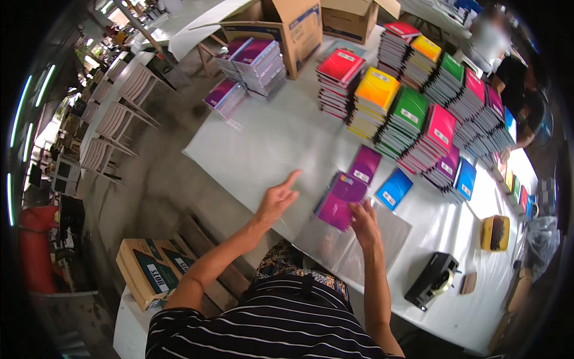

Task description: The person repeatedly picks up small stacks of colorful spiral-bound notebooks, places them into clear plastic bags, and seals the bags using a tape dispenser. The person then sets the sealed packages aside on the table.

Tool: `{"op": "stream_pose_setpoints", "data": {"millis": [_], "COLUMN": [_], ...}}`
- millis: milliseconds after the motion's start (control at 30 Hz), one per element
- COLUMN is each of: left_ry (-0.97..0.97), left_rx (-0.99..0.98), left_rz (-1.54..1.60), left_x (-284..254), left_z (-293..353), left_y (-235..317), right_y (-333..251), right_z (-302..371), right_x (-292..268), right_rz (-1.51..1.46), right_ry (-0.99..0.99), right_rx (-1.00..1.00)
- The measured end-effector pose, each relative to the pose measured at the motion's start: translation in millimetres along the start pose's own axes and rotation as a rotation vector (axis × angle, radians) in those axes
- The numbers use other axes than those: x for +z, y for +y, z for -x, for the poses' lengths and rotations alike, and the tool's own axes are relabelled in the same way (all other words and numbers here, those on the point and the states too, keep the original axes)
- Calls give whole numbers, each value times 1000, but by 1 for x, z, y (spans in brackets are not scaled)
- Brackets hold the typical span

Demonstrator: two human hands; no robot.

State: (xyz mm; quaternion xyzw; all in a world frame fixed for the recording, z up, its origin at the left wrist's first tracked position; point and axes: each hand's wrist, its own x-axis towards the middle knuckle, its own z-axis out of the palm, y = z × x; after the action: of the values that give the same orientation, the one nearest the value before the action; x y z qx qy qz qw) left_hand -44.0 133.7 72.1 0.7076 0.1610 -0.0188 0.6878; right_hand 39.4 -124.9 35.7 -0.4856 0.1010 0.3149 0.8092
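Observation:
My right hand [366, 226] grips the lower right corner of a purple spiral notebook [342, 200], thumb on its cover. Over the table's near left part, my left hand [278, 198] holds nothing, its index finger stretched out and the others loosely bent. Just beyond the held notebook lies another purple notebook [365, 164], partly overlapped by it. To the right is a blue spiral notebook [394, 189]. Clear plastic sheets or bags [335, 244] lie flat at the table's near edge, under and below the held notebook.
Stacks of red [341, 69], yellow [375, 96], green [409, 113] and pink notebooks [439, 128] stand behind. Purple stacks [254, 63] rise at the far left near an open cardboard box [302, 36]. A black tape dispenser [433, 280] and yellow sponge-like block [495, 233] sit right. A co-worker [520, 90] is beyond.

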Motion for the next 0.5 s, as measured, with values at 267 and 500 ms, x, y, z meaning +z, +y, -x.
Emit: {"op": "stream_pose_setpoints", "data": {"millis": [267, 500], "left_ry": [588, 905], "left_rx": [38, -50], "left_rz": [116, -128], "left_x": [-152, -210], "left_z": [43, 118], "left_y": [-44, -66], "right_y": [29, 75], "right_z": [-210, -306], "right_x": [246, 444], "right_rz": [-114, -419], "right_ry": [-233, -366], "right_rx": [-69, -49]}}
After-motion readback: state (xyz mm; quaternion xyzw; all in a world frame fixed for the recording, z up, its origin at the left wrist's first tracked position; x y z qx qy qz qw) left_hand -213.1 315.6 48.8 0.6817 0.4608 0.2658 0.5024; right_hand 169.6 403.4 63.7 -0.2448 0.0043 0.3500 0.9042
